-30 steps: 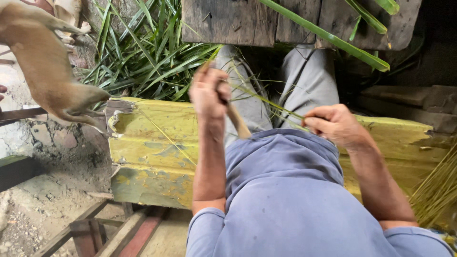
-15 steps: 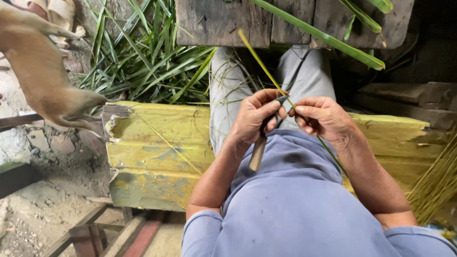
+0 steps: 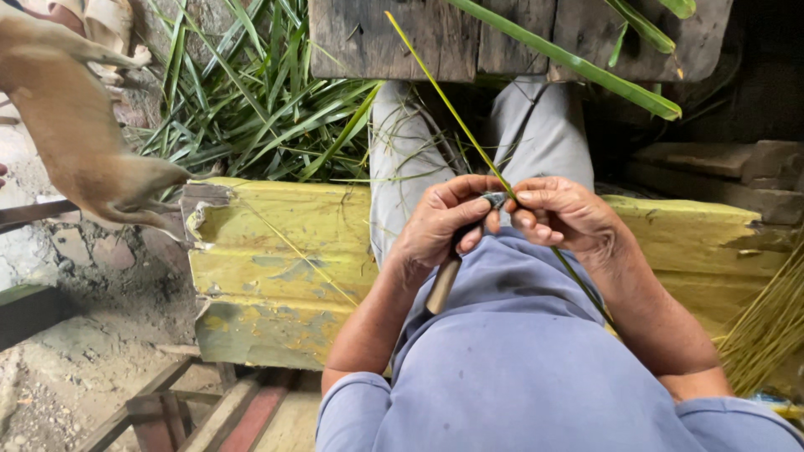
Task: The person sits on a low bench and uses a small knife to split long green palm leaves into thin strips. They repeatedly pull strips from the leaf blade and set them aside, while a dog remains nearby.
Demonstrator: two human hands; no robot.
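Note:
I sit on a worn yellow wooden bench [image 3: 276,268] in a blue shirt and grey trousers. My left hand [image 3: 435,226] grips a knife with a pale wooden handle [image 3: 442,285], its blade up at my fingertips. My right hand [image 3: 561,213] pinches a long thin green leaf strip [image 3: 444,100] against the blade. The strip rises up and to the left from my hands and also runs down past my right forearm. Both hands meet in front of my belly.
A heap of long green leaves [image 3: 251,109] lies on the ground ahead to the left. A dark wooden plank [image 3: 502,38] crosses the top. A tan animal [image 3: 75,142] stands at the left. Yellowish stripped sticks [image 3: 766,326] lie in a bundle at the right.
My left hand came down from a raised position to meet my right hand at my belly. The leaf strip now stands up between them with the knife against it.

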